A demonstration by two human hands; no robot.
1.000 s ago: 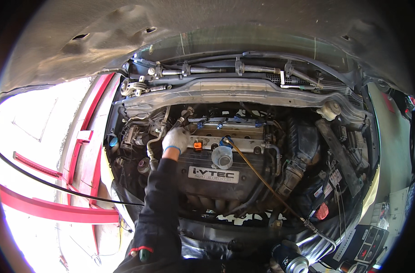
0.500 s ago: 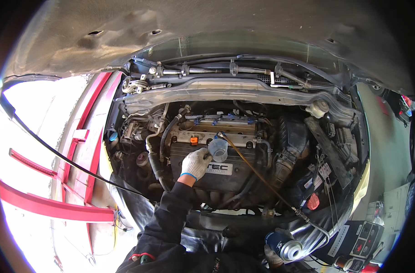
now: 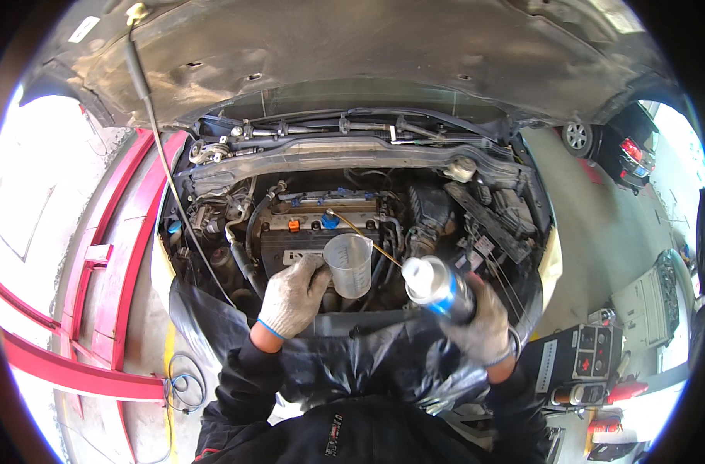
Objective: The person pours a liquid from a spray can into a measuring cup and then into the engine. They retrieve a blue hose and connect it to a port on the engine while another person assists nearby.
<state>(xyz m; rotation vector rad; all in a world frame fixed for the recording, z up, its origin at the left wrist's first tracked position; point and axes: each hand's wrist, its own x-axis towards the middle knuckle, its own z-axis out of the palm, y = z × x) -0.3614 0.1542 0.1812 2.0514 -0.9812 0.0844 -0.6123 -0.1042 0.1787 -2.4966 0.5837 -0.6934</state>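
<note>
My left hand [image 3: 293, 298], in a white knit glove, grips a clear plastic measuring cup [image 3: 349, 267] by its left side. The cup is held over the front of the engine, tilted slightly. In my gloved right hand [image 3: 484, 329], smeared by motion, is a blue and silver can [image 3: 441, 289] with a white top. The can leans left, its top close to the cup but apart from it. Behind the cup, a blue fitting [image 3: 330, 221] sits on the engine, and a thin amber hose [image 3: 362, 233] runs from it toward the right.
An orange cap [image 3: 294, 225] sits on the engine [image 3: 271, 243]. A black cover [image 3: 383, 352] drapes the car's front edge. The raised hood [image 3: 329, 54] hangs overhead, beside a prop rod [image 3: 163, 155]. Red lift beams [image 3: 97, 379] stand left; a black equipment case [image 3: 557, 359] is at right.
My right hand has raised the can from the lower edge to beside the cup. My left hand has drawn the cup nearer to me. The head view has shifted back, showing more hood and floor.
</note>
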